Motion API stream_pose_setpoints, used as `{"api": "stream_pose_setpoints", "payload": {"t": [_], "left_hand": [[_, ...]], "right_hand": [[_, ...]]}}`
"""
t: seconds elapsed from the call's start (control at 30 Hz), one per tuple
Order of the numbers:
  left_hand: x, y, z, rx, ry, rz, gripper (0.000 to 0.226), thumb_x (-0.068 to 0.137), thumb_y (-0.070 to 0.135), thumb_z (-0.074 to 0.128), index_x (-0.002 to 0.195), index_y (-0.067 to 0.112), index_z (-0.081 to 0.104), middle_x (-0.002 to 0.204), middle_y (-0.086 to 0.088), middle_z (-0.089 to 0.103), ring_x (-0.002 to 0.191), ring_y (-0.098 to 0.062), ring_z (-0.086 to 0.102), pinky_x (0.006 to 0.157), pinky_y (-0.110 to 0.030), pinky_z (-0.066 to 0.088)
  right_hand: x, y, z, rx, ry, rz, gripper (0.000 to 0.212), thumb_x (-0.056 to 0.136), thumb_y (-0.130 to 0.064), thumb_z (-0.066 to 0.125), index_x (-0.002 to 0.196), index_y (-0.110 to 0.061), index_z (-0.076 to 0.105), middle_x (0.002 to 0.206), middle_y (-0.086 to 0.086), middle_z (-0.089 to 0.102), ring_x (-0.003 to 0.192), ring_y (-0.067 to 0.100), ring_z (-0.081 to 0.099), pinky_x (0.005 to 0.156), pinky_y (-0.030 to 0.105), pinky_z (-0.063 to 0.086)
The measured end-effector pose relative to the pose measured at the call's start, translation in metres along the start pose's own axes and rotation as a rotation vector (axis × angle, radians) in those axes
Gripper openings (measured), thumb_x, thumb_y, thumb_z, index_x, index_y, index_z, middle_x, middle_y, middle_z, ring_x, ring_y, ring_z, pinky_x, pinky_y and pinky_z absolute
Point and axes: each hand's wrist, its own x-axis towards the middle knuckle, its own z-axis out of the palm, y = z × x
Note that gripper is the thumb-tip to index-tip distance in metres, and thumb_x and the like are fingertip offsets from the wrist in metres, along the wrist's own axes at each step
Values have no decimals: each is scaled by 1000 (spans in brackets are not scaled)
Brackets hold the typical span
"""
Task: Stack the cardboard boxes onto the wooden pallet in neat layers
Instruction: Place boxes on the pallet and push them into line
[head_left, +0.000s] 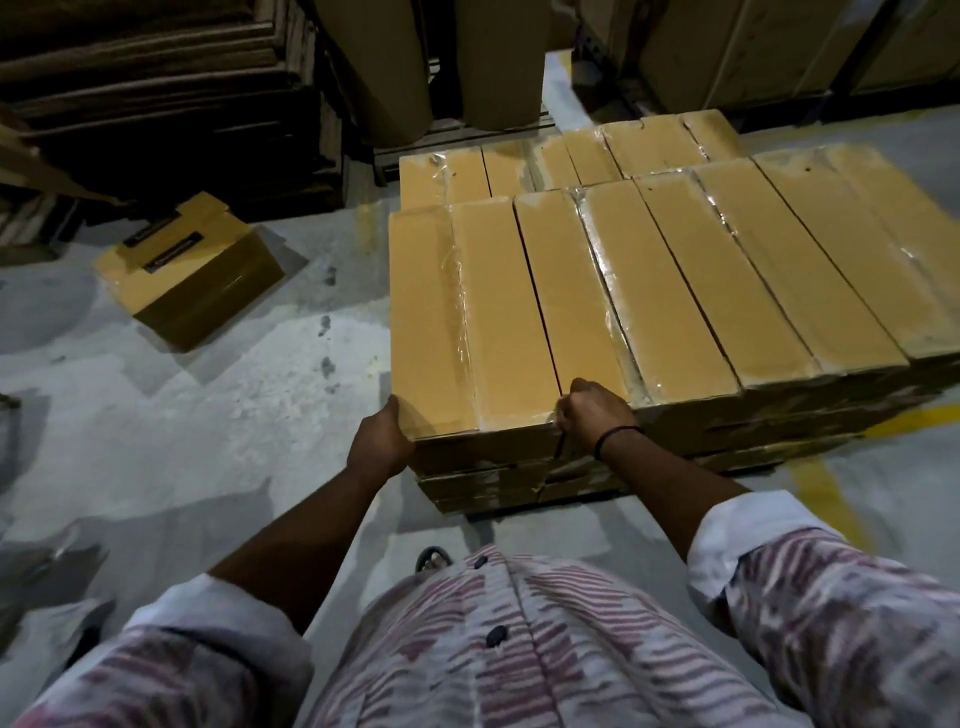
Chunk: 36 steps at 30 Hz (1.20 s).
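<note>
Hands held the near left box (472, 317) at its near end: the left hand (382, 436) cupped the outer left corner with fingers wrapped round the edge, and the right hand (589, 413) was closed over the near edge where this box met its neighbour, a dark band (618, 435) on that wrist. Both were clamped on the same box, which lay flat on the top layer of the stack (675, 270), flush with the front left corner.

Outward from there, the top layer ran to the right as a row of long boxes set side by side, their seams glossy with clear tape, and a second row (597, 150) lay behind it. Several layers showed beneath at the front face. The pallet (519, 514) itself was only a dark strip in shadow under the lowest layer.

By my judgement the work was well along: the near row looked full, and this box was being squared up. One box (189, 270) lay apart on the floor (208, 441) to the left, likely yet to be stacked.

That loose box carried dark label strips (163, 244), too blurred to read. No other writing showed.
</note>
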Motion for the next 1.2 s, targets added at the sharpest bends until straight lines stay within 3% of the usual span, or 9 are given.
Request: {"api": "stream_pose_setpoints", "payload": {"t": [0.2,0.33,0.47,0.57,0.7,0.83,0.93,1.07,1.2], "left_hand": [[-4,4,-2,8,-24,-24,72,95,23,62,156,7,27,133,-23,61,117,-40,60,87,-41,49],[-6,4,-1,-76,10,-13,61,93,16,61,149,9,39,130,-20,63,112,-39,62,85,-38,51],[-13,5,-1,-194,90,-46,68,94,13,63,154,4,33,142,-20,56,126,-38,56,93,-35,46],[-8,4,-4,-196,29,-66,75,94,16,63,158,4,26,146,-20,53,130,-38,53,99,-37,46],[2,4,-10,-146,-70,-31,68,89,14,62,152,7,39,141,-18,57,124,-36,56,94,-35,46],[5,3,-16,-38,-167,6,81,96,18,59,162,9,13,156,-19,41,137,-36,47,102,-35,43],[8,-2,-14,-17,-234,34,83,99,29,58,163,11,8,166,-16,22,145,-35,38,110,-36,38],[8,-4,-11,-96,-133,19,80,96,18,58,162,12,14,160,-17,36,140,-34,45,103,-32,42],[2,-4,-7,-173,-42,59,72,101,22,57,161,7,19,161,-16,35,144,-34,40,113,-36,35]], "right_hand": [[-5,-6,-1,-11,-21,20,25,95,-22,63,117,-10,69,118,10,53,110,30,52,91,44,51],[-8,-9,-3,7,-35,47,32,98,-28,59,124,-11,64,122,10,51,112,30,51,94,45,51],[-10,-10,-2,23,17,62,29,99,-25,57,122,-11,66,119,10,54,107,30,54,90,42,52],[-10,-12,1,74,37,71,31,98,-27,57,122,-10,66,121,12,54,110,31,53,92,41,50],[-9,-13,2,124,31,104,31,97,-28,56,120,-10,67,122,12,53,112,32,52,95,42,50],[-5,-13,1,135,27,112,31,96,-28,58,119,-10,68,122,11,54,111,30,53,97,40,50],[-2,-15,0,150,30,129,32,97,-31,58,120,-10,68,122,10,54,111,29,53,98,40,49],[-2,-19,-3,130,27,141,33,96,-29,56,122,-10,67,123,11,54,114,30,52,97,43,50],[-3,-34,-4,75,59,101,38,97,-29,54,130,-12,60,132,12,51,121,31,46,101,41,46]]}}
